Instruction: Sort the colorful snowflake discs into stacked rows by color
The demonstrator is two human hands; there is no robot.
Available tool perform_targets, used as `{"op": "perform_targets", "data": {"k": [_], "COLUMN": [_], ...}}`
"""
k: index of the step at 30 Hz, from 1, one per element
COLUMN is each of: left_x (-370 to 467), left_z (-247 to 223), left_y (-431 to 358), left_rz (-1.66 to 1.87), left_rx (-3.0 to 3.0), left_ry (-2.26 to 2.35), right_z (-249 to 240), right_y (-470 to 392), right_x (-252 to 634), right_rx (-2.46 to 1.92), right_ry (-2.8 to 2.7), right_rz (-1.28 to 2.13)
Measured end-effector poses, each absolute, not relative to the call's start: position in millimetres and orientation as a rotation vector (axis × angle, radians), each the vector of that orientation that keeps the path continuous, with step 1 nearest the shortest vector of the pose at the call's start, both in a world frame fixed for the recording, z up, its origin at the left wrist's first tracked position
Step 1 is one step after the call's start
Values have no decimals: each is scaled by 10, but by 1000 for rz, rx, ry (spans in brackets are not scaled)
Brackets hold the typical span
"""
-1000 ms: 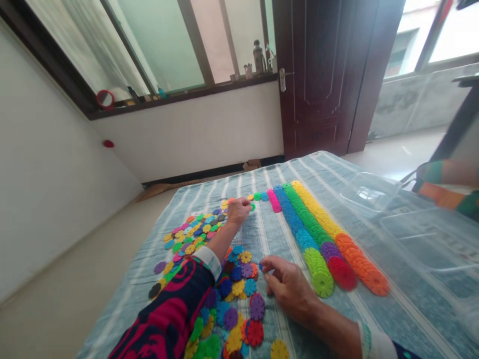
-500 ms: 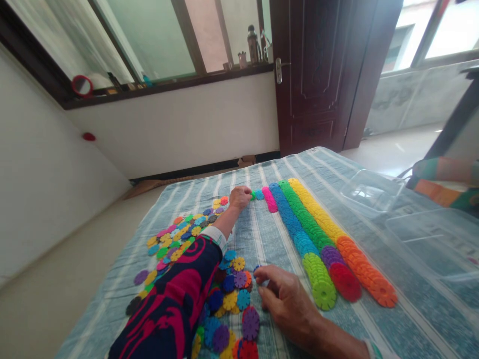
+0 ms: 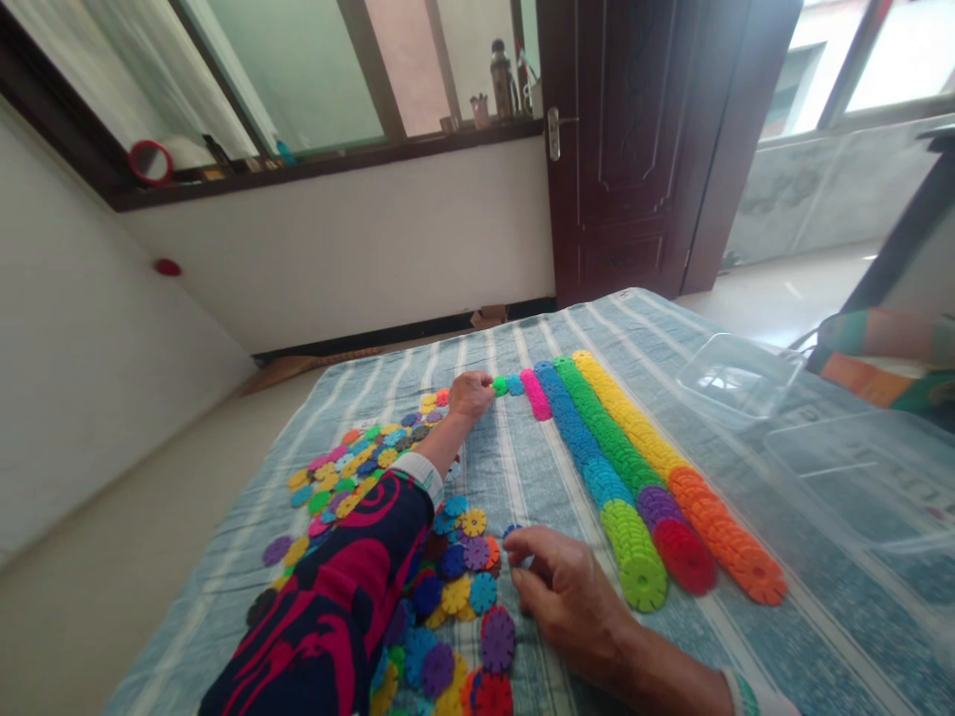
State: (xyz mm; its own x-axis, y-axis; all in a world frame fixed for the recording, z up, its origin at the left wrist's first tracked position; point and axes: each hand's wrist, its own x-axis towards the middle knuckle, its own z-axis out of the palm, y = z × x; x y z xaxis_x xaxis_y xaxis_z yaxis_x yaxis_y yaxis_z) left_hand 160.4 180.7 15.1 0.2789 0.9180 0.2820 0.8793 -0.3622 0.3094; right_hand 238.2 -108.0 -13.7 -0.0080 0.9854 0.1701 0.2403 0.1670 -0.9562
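Note:
My left hand reaches to the far part of the bed, its fingers bent together beside a green notched disc. Whether anything is between the fingertips is hidden. A light blue disc lies just right of the green one, next to a short pink row of discs. Nearer, my right hand rests with thumb and index finger apart and nothing between them. A dark blue disc shows by its index fingertip. Under and around my left sleeve spread loose mixed discs.
Overlapping rows of discs run towards me: blue to lime, green to red, yellow to orange. Two clear plastic containers stand at the right on the striped cloth. A dark door is beyond the bed.
My left hand has drawn slightly left, so more of the green disc shows. My right hand stays about where it was. The view has shifted a little.

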Motion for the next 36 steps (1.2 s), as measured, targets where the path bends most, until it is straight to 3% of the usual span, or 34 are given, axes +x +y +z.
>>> {"op": "perform_targets", "data": {"k": [9,18,36], "left_x": [1381,616,40], "left_z": [218,287,421], "left_y": [1400,141,-1075], "left_rz": [712,575,405], "left_rx": [2445,2437,2423], "left_ry": [1605,1289,1329], "right_z": [-171,-168,-227], "right_y": [-1082,-1090,-1109], "right_x": [2417,2455,2503], "right_rx": [-1252,-1233,-1242], "right_ry": [-1432,-1397,-1422], "right_rz": [967,1034,987]}}
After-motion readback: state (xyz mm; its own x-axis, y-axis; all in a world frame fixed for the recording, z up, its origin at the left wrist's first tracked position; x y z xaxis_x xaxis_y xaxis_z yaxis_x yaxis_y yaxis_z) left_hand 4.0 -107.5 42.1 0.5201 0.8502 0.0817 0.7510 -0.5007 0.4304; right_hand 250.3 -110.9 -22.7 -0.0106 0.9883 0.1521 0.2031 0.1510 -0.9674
